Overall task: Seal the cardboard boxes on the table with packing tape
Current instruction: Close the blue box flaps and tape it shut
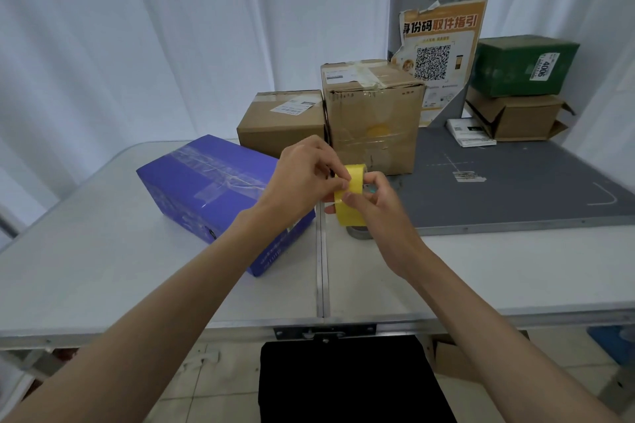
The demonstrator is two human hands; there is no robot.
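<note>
White table (103, 271), yellow tape roll (354, 196) (glossy), both hands pinching.

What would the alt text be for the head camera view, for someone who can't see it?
Two bare hands hold a yellow roll of packing tape above a white folding table: the right hand grips the roll while the left hand pinches at its edge. A taped purple box lies to the left, with two brown cardboard boxes behind.

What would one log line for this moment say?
left hand: picking at tape roll | right hand: holding roll | blue box: taped
</note>
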